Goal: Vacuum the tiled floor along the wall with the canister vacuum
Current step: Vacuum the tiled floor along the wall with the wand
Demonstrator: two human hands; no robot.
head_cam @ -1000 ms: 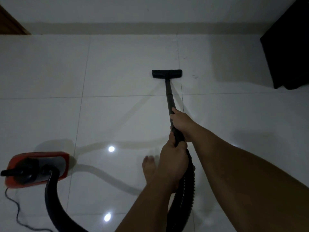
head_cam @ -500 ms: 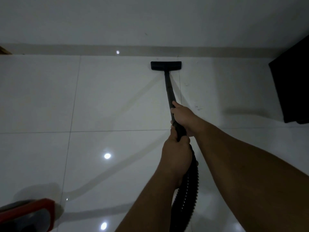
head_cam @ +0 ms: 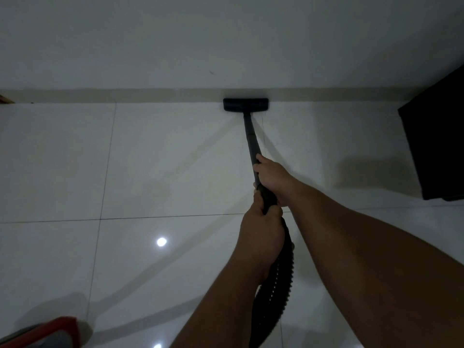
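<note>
Here, dim light, glossy white tiled floor (head_cam: 163, 159) filling most of the frame. Black floor nozzle (head_cam: 246, 105) sits at upper centre, its far edge against the beige skirting strip (head_cam: 125, 96) at the foot of the white wall (head_cam: 226, 41). Black wand (head_cam: 251, 139) runs from the nozzle down and slightly right toward the hands.

Right hand (head_cam: 272, 178), centre right of frame, fingers wrapped round the wand, thumb laid along the top of it. Left hand (head_cam: 262, 234), just below it, fist closed round the handle end where the wand meets the ribbed black hose (head_cam: 276, 287). The two hands are nearly touching. The hose drops from under the left hand to the lower edge of the frame.

Red canister body (head_cam: 57, 327) shows only as a corner at lower left, well apart from the nozzle. Dark cabinet (head_cam: 437, 151) at the right edge, standing on the tiles. Ceiling-lamp reflection (head_cam: 161, 241) as a bright spot left of the left forearm; another at the bottom edge. A sliver of wooden trim (head_cam: 6, 99) at far left on the skirting line.
</note>
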